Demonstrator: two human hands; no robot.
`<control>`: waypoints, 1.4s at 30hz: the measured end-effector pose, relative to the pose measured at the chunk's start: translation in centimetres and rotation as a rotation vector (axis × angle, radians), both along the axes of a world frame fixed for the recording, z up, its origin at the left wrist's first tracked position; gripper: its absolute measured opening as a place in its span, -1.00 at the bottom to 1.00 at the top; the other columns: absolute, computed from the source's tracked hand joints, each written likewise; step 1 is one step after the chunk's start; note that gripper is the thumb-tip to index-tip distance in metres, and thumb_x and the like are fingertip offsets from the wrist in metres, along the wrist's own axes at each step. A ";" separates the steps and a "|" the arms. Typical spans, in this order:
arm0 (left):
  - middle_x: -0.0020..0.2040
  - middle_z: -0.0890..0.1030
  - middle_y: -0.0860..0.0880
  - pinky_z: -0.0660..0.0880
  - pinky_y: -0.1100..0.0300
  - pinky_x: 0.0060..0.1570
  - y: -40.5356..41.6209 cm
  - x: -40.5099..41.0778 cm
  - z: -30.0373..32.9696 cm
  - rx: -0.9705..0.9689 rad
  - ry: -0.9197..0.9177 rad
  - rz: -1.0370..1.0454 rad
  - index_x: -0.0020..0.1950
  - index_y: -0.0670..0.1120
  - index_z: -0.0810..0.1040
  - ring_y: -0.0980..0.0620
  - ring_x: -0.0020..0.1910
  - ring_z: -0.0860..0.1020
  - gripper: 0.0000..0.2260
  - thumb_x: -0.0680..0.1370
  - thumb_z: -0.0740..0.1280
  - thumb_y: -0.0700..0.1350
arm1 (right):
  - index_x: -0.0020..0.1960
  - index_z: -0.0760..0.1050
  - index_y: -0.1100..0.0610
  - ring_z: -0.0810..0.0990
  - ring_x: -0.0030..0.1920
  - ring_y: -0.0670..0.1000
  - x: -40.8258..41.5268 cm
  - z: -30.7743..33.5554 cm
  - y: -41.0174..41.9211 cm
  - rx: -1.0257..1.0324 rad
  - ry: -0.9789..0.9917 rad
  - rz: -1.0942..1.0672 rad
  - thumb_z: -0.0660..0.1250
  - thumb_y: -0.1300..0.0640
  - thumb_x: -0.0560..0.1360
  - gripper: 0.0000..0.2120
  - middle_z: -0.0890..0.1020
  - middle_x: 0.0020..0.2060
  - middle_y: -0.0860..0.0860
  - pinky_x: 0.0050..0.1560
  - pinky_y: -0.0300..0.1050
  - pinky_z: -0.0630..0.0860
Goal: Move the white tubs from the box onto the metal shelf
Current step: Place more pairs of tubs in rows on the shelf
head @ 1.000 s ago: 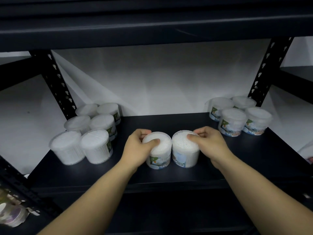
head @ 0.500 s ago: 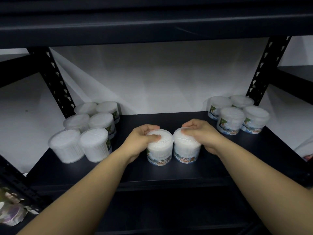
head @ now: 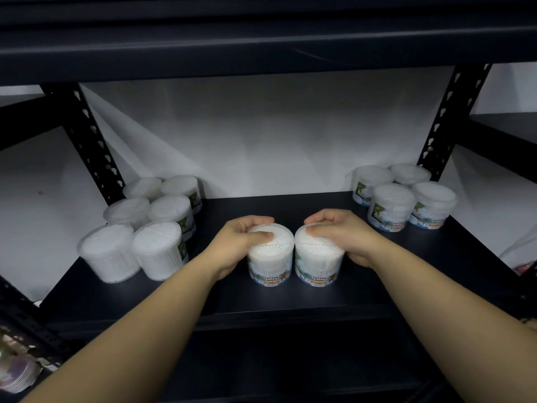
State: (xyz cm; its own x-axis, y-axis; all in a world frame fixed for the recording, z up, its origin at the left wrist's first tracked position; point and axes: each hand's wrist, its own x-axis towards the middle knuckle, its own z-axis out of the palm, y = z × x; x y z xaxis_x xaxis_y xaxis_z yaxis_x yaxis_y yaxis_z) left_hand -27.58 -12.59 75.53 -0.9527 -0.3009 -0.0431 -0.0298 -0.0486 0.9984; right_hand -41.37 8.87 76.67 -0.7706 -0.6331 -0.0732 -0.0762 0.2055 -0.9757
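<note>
While both hands curl over 2 touching tubs at frame centre on the metal shelf [head: 363, 274], the left hand [head: 238, 242] grips the left tub [head: 270, 263] and the right hand [head: 345, 237] the right tub [head: 318, 263]; a careless release could tip either.

White tubs [head: 270, 257], blue-and-orange labels [head: 270, 281]; black metal shelf [head: 290, 298]; white wall [head: 261, 135]

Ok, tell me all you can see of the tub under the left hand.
The left cotton-bud tub is a clear round plastic tub packed with white buds, with a "COTTON BUDS" label low on its front. It stands upright mid-shelf on the dark metal shelf, beside the right tub. The left hand grips its lid, thumb on top.
</note>
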 end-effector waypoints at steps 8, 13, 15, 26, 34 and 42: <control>0.19 0.71 -0.02 0.53 0.10 0.33 -0.7 1.5 1.3 -0.243 0.120 0.027 0.24 -0.11 0.66 0.08 0.22 0.65 -0.69 0.51 0.50 -0.29 | 0.18 0.67 -0.02 0.64 0.18 -0.18 0.3 1.8 1.6 -0.022 0.229 0.074 0.55 0.11 0.45 -0.70 0.72 0.11 -0.13 0.34 -0.12 0.49; 0.23 0.65 0.11 0.44 0.15 0.36 -1.0 3.3 0.8 -0.614 0.211 -0.066 0.11 0.03 0.74 0.14 0.32 0.56 -0.73 0.44 0.60 -0.15 | 0.06 0.73 0.02 0.63 0.18 -0.17 1.8 1.0 3.7 0.016 0.481 0.139 0.61 0.04 0.37 -0.73 0.70 0.10 -0.16 0.30 -0.10 0.52; 0.23 0.64 0.16 0.39 0.14 0.42 -1.0 3.5 0.7 -0.727 0.215 -0.086 0.09 0.06 0.75 0.20 0.36 0.51 -0.74 0.42 0.61 -0.10 | 0.02 0.74 -0.04 0.59 0.24 -0.19 2.1 0.5 4.3 0.050 0.558 0.164 0.63 -0.04 0.33 -0.71 0.68 0.13 -0.21 0.33 -0.13 0.47; 0.21 0.63 0.20 0.44 0.07 0.39 2.1 0.1 0.6 -0.814 0.244 -0.143 0.07 0.13 0.75 0.19 0.33 0.52 -0.75 0.41 0.61 0.02 | 0.11 0.70 -0.12 0.45 0.28 -0.23 0.3 1.7 8.4 0.289 0.742 0.131 0.58 -0.13 0.36 -0.67 0.62 0.18 -0.31 0.34 -0.24 0.37; 0.18 0.62 0.25 0.44 0.20 0.33 8.2 -5.0 0.5 -0.851 0.282 -0.175 0.05 0.15 0.75 0.25 0.27 0.52 -0.64 0.34 0.50 0.28 | 0.13 0.67 -0.17 0.45 0.29 -0.30 -2.0 2.6 14.6 0.436 0.718 0.025 0.54 -0.13 0.39 -0.68 0.60 0.24 -0.34 0.36 -0.24 0.36; 0.19 0.61 0.19 0.38 0.26 0.32 14.9 -9.9 0.8 -0.918 0.300 -0.232 0.08 0.12 0.73 0.20 0.24 0.50 -0.72 0.41 0.56 0.14 | 0.19 0.68 -0.05 0.53 0.31 -0.21 -5.2 4.6 20.3 0.632 0.657 -0.014 0.50 -0.09 0.39 -0.62 0.59 0.30 -0.28 0.41 -0.16 0.41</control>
State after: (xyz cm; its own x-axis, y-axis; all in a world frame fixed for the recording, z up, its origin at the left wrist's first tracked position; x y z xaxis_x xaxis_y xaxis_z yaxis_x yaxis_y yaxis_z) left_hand -37.51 2.30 76.30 -0.9254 0.0988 0.3660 0.3196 0.7223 0.6133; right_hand -46.55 29.15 81.30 -0.7872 -0.6144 0.0532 -0.5702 0.6923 -0.4423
